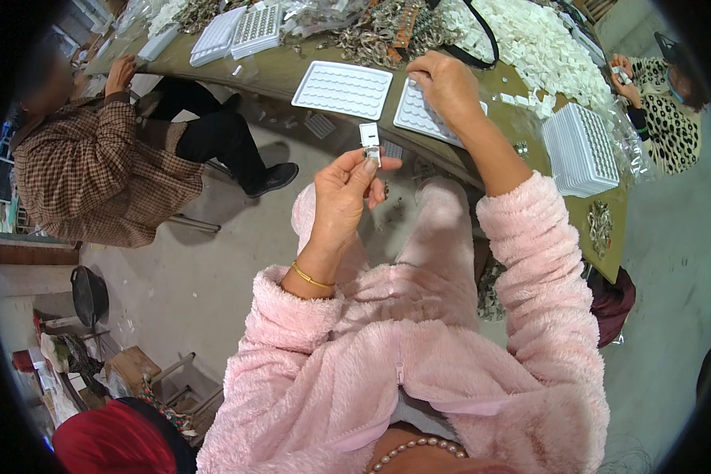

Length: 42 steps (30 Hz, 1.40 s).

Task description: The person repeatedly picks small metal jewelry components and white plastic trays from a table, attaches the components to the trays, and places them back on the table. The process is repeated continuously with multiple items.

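While my left hand (341, 193) pinches a small metal clip (370, 147) between thumb and fingertips above my lap, I log my right hand (445, 83), fingers bunched together, tips on a white moulded tray (419, 117) at the table (276, 73) edge (whether they grip anything, I cannot tell). Second white tray (342, 89): just beside, left.

A single fisheye view looks steeply down from the person's head, facing forward over pink sleeves to the surface (276, 73) ahead. Both hands sit close, mid-frame; the floor (197, 261) spreads lower left. Straight edges bow toward the dark round rim, where seated co-workers appear small.
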Tool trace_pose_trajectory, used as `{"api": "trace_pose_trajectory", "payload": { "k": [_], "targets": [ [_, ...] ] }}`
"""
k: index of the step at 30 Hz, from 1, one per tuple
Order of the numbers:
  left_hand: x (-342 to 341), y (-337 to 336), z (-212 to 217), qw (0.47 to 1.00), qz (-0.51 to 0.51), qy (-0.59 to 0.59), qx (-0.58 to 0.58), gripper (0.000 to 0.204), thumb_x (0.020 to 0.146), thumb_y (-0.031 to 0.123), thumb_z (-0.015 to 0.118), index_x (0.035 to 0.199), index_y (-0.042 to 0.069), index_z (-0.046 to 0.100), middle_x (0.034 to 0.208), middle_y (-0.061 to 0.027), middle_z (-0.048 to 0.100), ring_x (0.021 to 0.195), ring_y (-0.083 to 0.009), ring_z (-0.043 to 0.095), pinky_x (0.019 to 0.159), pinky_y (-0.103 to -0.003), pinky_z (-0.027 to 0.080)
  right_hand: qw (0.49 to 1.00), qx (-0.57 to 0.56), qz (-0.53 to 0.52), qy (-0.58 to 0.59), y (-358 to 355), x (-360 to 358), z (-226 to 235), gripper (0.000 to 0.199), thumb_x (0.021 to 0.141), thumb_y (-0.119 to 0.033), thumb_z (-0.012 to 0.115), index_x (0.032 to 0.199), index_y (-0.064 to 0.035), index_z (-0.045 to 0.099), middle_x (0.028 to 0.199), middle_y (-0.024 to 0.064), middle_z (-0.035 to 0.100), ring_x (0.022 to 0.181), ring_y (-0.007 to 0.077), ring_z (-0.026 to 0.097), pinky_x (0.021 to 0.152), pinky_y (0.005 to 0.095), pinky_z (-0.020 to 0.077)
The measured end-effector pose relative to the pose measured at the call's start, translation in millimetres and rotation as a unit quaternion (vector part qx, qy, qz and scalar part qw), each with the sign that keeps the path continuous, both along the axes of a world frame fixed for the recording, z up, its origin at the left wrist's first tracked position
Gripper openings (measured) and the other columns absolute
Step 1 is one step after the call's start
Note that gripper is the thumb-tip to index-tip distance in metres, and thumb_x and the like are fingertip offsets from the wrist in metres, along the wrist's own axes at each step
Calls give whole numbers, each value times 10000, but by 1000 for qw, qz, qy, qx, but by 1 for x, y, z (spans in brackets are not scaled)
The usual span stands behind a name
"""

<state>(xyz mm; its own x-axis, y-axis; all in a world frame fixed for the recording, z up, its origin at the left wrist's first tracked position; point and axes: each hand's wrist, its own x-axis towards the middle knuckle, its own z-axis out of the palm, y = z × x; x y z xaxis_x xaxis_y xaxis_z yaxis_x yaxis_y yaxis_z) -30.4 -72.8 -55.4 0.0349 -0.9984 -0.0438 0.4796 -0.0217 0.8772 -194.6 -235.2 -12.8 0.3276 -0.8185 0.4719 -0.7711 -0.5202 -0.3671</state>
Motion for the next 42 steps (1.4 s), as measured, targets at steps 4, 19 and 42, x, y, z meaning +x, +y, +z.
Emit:
{"api": "trace_pose_trajectory", "payload": {
  "k": [4,19,42],
  "targets": [
    [10,0,1,1000,17,-10,7,216,982,114,587,1109,-50,647,906,-119,713,553,-60,518,489,-185,401,999,-32,-12,24,-7,-2,-16,99,816,-171,708,890,-113,738,885,60,667,838,297,657,712,387,508],
    [11,0,19,999,-13,19,31,189,977,57,557,1076,-70,656,880,-120,694,563,-77,533,495,-224,452,948,15,243,-203,91,18,8,103,788,-15,684,872,-21,625,836,95,623,755,304,619,654,371,493],
    [12,7,-6,996,-34,-30,72,147,965,128,622,977,-7,679,688,-16,638,489,-18,450,431,-168,320,996,20,7,88,83,-51,9,159,728,-141,772,795,-70,646,852,72,589,889,282,585,765,415,428]
  ]
}}
